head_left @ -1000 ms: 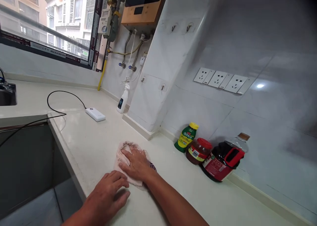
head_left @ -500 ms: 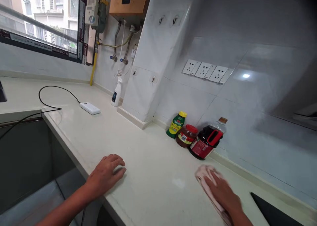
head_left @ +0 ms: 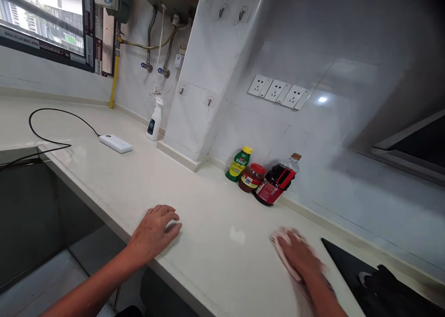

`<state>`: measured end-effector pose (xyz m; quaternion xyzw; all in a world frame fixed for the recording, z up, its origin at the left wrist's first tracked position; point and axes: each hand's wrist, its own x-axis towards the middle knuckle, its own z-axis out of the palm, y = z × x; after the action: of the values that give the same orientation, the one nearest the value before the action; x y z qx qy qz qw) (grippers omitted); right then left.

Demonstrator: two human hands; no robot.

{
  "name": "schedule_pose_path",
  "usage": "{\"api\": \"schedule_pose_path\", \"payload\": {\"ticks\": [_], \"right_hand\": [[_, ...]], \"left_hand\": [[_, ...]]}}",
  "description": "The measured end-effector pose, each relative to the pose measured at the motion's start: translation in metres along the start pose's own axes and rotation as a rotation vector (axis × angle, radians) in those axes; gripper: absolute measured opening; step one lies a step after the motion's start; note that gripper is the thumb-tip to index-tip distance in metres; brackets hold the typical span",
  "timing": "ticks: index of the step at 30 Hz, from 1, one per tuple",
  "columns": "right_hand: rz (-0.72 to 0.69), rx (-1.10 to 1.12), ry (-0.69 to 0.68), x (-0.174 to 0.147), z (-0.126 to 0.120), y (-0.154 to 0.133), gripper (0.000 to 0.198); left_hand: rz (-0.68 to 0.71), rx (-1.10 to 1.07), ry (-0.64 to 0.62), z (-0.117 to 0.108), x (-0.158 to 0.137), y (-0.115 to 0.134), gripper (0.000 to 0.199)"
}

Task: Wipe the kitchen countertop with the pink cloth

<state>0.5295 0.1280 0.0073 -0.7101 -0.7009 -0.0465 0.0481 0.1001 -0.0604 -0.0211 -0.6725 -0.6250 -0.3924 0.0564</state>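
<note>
Cloth (head_left: 283, 259) on pale counter (head_left: 208, 252) below tiled wall (head_left: 306, 145)

Cloth (head_left: 283, 260): soft fabric, creased and matt, partly blurred
Bench (head_left: 208, 247): smooth, stone-like, glossy enough to mirror a light
Wall (head_left: 347, 85): glazed-looking tile, shiny, faintly veined
White device (head_left: 116, 143): smooth plastic-looking shell
Spray bottle (head_left: 154, 123): smooth white plastic
Wall sockets (head_left: 276, 91): flat, smooth plastic plates
Hooks (head_left: 242, 14): metal on clear, glossy pads
Jar (head_left: 249, 179): shiny, see-through; glass or plastic, cannot tell
Pipe valves (head_left: 148, 67): dull metal

Kitchen with countertop (head_left: 208, 210) and condiments (head_left: 251, 179)
</note>
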Motion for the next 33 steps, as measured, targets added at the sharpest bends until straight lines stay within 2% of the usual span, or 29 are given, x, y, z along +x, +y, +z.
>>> {"api": "schedule_pose_path", "payload": {"ticks": [2, 4, 7, 9, 11, 14, 17, 19, 21, 24, 27, 30, 33], "right_hand": [[-0.056, 0.044, -0.066, 0.001, -0.003, -0.060, 0.074], [-0.176, 0.087, -0.105, -0.006, -0.003, -0.122, 0.073], [-0.451, 0.151, -0.128, -0.032, -0.007, -0.211, 0.071], [-0.639, 0.190, -0.142, -0.058, -0.011, -0.258, 0.070], [-0.863, 0.252, -0.154, -0.081, -0.014, -0.289, 0.066], [-1.116, 0.353, -0.134, -0.097, -0.016, -0.303, 0.063], [-1.164, 0.381, -0.101, -0.080, -0.014, -0.288, 0.064], [-1.078, 0.335, -0.106, -0.054, -0.012, -0.265, 0.066], [-0.914, 0.268, -0.120, -0.019, -0.008, -0.233, 0.068], [-0.639, 0.217, -0.112, 0.034, 0.003, -0.165, 0.068], [-0.401, 0.186, -0.078, 0.078, 0.017, -0.082, 0.068], [-0.201, 0.153, -0.052, 0.110, 0.029, 0.000, 0.068], [-0.028, 0.127, -0.034, 0.130, 0.038, 0.071, 0.072]], "left_hand": [[-0.010, -0.003, 0.000, 0.001, 0.000, -0.002, 0.021], [-0.025, -0.002, 0.009, 0.002, 0.000, -0.004, 0.021], [-0.059, 0.008, 0.048, 0.005, 0.000, -0.008, 0.022], [-0.092, 0.018, 0.101, 0.007, 0.000, -0.012, 0.030], [-0.123, 0.031, 0.162, 0.009, 0.001, -0.016, 0.041], [-0.142, 0.056, 0.192, 0.011, 0.002, -0.021, 0.047], [-0.115, 0.089, 0.097, 0.010, 0.002, -0.024, 0.045], [-0.107, 0.121, 0.033, 0.008, 0.002, -0.024, 0.047], [-0.122, 0.149, -0.003, 0.007, 0.003, -0.023, 0.049], [-0.155, 0.161, -0.043, 0.006, 0.005, -0.022, 0.050], [-0.168, 0.168, -0.068, 0.008, 0.006, -0.027, 0.051], [-0.173, 0.179, -0.072, 0.011, 0.005, -0.038, 0.052], [-0.201, 0.187, -0.104, 0.011, 0.005, -0.048, 0.050]]}}
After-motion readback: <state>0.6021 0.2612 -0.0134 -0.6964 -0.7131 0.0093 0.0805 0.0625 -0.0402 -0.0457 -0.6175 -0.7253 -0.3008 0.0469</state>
